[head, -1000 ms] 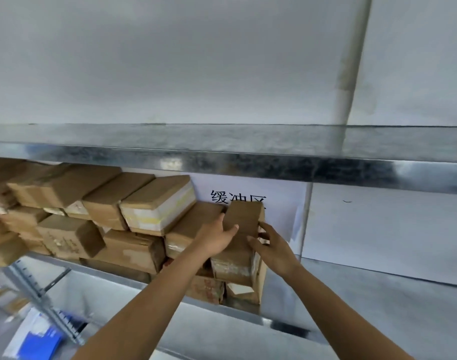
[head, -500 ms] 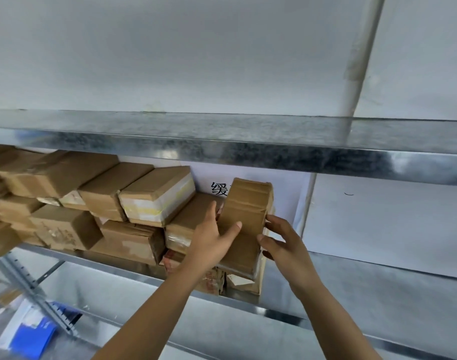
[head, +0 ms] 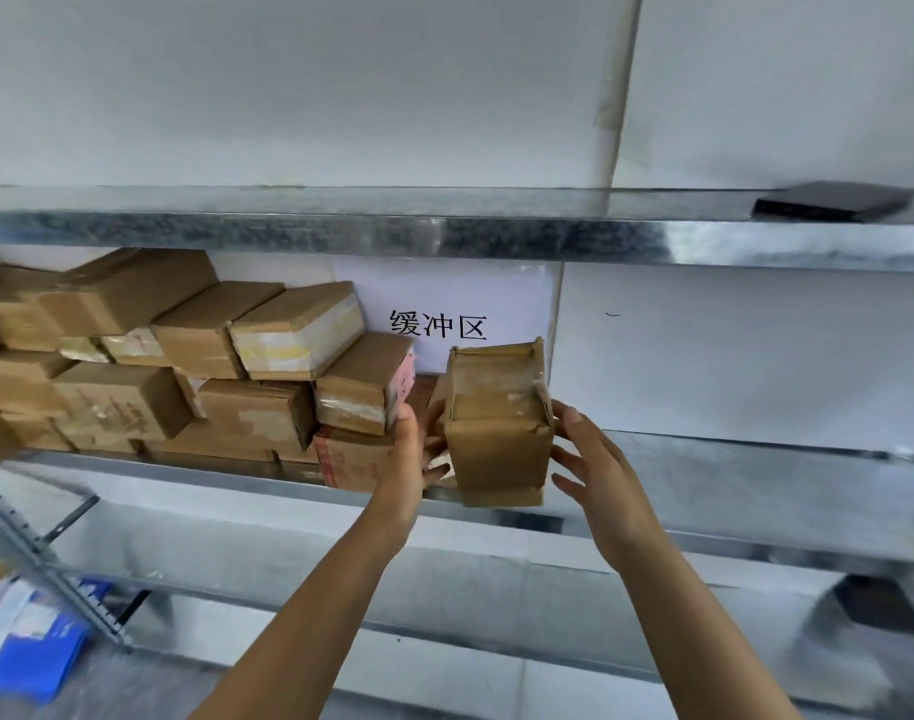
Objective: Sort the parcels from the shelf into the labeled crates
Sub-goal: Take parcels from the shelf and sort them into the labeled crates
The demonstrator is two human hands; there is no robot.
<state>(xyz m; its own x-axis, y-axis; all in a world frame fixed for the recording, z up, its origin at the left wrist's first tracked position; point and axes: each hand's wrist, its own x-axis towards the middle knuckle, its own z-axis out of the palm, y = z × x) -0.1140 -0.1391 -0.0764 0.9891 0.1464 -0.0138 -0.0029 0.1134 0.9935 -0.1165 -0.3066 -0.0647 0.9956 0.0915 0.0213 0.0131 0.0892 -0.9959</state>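
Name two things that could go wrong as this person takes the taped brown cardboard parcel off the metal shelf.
The taped brown cardboard parcel could slip: the right hand has spread fingers beside it, so the left hand seems to carry most of it. The left hand is close against the stacked cardboard boxes; a nudge might tip the tilted ones off the grey metal shelf.
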